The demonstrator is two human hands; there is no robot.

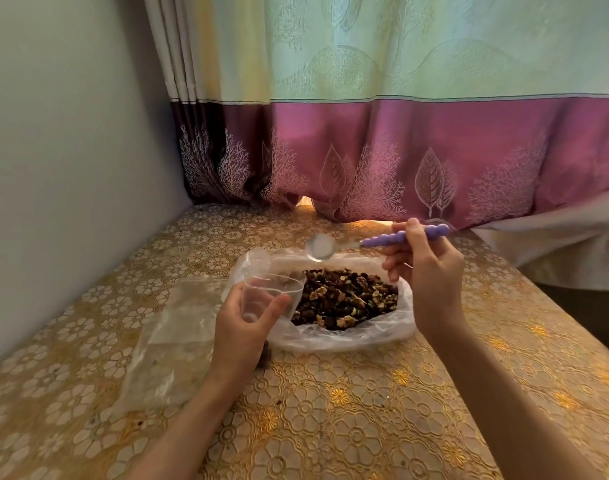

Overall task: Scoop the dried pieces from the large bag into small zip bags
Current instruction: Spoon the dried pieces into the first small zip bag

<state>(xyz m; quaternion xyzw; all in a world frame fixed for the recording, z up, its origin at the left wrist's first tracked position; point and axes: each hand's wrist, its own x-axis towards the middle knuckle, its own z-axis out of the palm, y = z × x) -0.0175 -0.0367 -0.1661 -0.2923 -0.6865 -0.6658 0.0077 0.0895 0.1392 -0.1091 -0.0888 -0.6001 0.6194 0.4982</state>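
Tablecloth (pixel 330 410) is gold with lacy flower patterns. Curtain (pixel 400 116) goes pale green up top, purple below (white leaves and trees printed on it). Spoon (pixel 365 241) handle's lilac, dried pieces (pixel 344 297) brown and tan.

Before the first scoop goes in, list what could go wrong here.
1. The left hand holds the small zip bag with only a narrow mouth, so pieces may miss it and scatter on the tablecloth.
2. The spoon in the right hand has a shallow bowl; a heaped load could spill.
3. The large bag has soft, slumped walls that may snag the spoon.
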